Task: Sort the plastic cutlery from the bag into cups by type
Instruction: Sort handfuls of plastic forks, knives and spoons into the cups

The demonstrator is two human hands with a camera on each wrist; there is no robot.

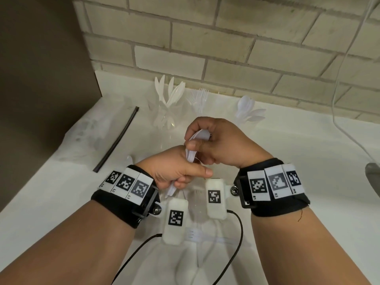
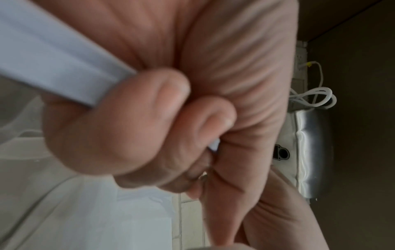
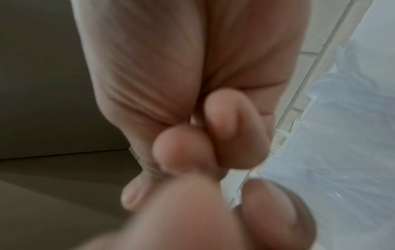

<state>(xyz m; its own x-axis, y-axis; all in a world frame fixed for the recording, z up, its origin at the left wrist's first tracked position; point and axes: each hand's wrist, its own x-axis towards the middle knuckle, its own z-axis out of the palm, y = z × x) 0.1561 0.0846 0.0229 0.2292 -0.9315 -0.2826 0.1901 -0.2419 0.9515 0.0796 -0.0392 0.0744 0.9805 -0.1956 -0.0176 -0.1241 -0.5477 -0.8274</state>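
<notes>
Both hands meet above the white counter (image 1: 61,202) around one bundle of white plastic cutlery (image 1: 190,155). My left hand (image 1: 181,173) grips its lower part, and the handle ends (image 1: 171,190) stick out below the fist. My right hand (image 1: 205,140) pinches the upper ends. The heads are hidden, so I cannot tell the type. In the left wrist view my curled fingers (image 2: 119,128) wrap white handles (image 2: 53,55). Three clear cups stand at the back: knives (image 1: 168,95), forks (image 1: 200,98), spoons (image 1: 247,110). The clear bag (image 1: 96,128) lies at the left.
Loose white cutlery, a fork (image 1: 192,235) among it, lies on the counter below my wrists. A spoon tip (image 1: 129,159) shows beside the bag's black zip strip (image 1: 117,138). A brick wall backs the counter; a dark panel (image 1: 41,79) stands left, a steel sink rim (image 1: 373,177) right.
</notes>
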